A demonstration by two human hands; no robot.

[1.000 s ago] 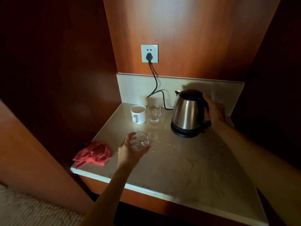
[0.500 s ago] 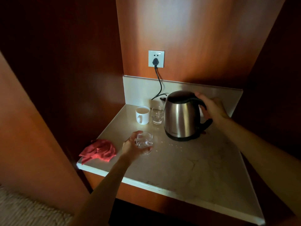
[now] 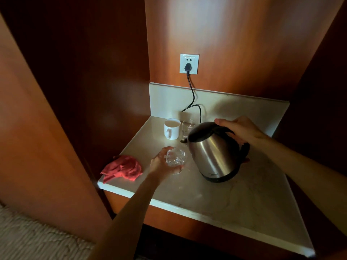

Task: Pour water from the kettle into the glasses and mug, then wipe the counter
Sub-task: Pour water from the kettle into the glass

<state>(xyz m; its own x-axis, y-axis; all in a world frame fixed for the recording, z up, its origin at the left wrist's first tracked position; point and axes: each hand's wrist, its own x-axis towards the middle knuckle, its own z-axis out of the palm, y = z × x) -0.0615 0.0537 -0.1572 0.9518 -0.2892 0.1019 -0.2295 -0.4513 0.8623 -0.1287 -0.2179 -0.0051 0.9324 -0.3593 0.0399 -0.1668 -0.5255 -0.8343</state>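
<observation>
A steel kettle (image 3: 214,152) with a black lid and handle is lifted off the pale counter (image 3: 244,199) and tilted to the left. My right hand (image 3: 242,129) grips its handle from above. The spout hangs just above and right of a clear glass (image 3: 175,158). My left hand (image 3: 161,164) holds that glass from its left side on the counter. A white mug (image 3: 171,129) and a second clear glass (image 3: 188,127) stand at the back, near the wall. A crumpled red cloth (image 3: 122,168) lies at the counter's front left corner.
A black cord (image 3: 192,96) runs from a white wall socket (image 3: 189,64) down behind the back glass. Wooden panels enclose the counter on the left, back and right. Small water drops dot the counter near the front glass. Pale carpet (image 3: 28,239) lies below left.
My right hand has lifted the kettle from where it stood, carried it left and forward, and tipped its spout toward the front glass. My left hand has stayed on that glass.
</observation>
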